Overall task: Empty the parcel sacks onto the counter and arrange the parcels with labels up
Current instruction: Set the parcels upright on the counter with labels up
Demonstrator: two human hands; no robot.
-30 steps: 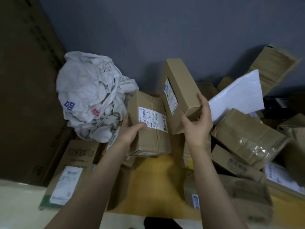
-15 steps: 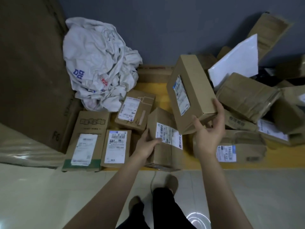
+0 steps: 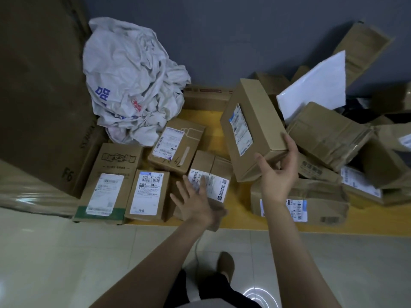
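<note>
**Two hands sorting cardboard parcels on a low yellow bench**

Seen from above, a person stands on a pale tiled floor [image 3: 66, 263] at the near edge of a yellow bench [image 3: 206, 117] set against a grey wall.

The right hand [image 3: 278, 174] is raised, palm up, under a tilted box [image 3: 258, 116]. The thumb presses the box's near face and the fingers [image 3: 289, 143] curl round its right end, so the box is gripped and held above the bench. Its white label faces left.

The left hand [image 3: 195, 201] is spread flat, its fingers straight and apart, over a small labelled box [image 3: 214, 168] in the middle of the bench. Motion blur hides whether it touches the box. The label on that box faces up.

Left of it three more parcels lie label up: a long box [image 3: 111, 181], a short box [image 3: 148, 194] just beside it, and a square box [image 3: 178, 145] farther back.

A crumpled grey-white sack [image 3: 131, 85] is heaped at the far left, next to a big carton [image 3: 40, 85].

On the right, brown parcels [image 3: 329, 132] lie in a loose pile with a white mailer [image 3: 315, 85] propped on them. A flat parcel [image 3: 311, 205] sits at the near edge.
</note>
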